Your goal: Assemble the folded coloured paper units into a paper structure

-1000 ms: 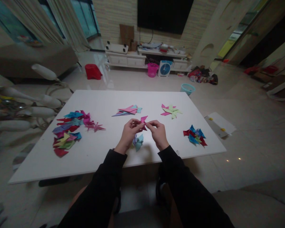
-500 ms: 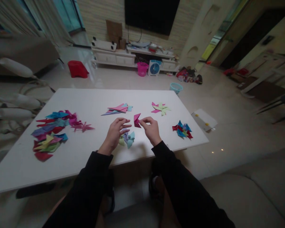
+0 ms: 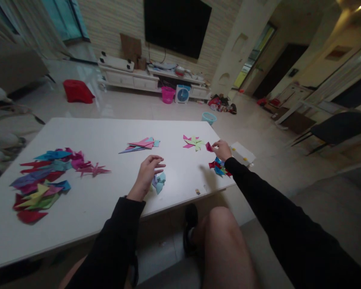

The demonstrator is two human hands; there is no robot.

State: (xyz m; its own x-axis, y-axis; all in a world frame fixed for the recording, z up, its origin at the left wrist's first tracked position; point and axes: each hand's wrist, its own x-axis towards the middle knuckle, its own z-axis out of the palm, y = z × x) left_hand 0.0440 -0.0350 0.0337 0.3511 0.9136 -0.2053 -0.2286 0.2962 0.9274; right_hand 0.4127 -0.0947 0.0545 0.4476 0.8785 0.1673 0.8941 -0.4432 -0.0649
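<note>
Between its fingertips my right hand (image 3: 223,151) pinches a folded magenta paper piece (image 3: 209,147), held above the table's right part. Just below that hand lies a pile of red, blue and green folded papers (image 3: 219,167), partly hidden by the wrist. My left hand (image 3: 149,172) hovers over the middle with fingers apart and nothing in them. Under it, light blue and lilac folded papers (image 3: 159,184) are partly covered. Green and magenta folded strips (image 3: 193,142) lie left of the magenta piece. Farther left rest long pink and blue folded papers (image 3: 142,144).
A large heap of colourful folded paper shapes (image 3: 45,176) covers the left of the white table (image 3: 87,224). A small brownish bit (image 3: 197,192) lies near the front edge. Beyond the table stand a red stool (image 3: 77,91), a pink bin (image 3: 167,95) and a blue basket (image 3: 209,117).
My right hand has moved right with the magenta paper piece, from the table's middle to above the right-hand pile. My left hand stays near the middle. The view has turned rightward.
</note>
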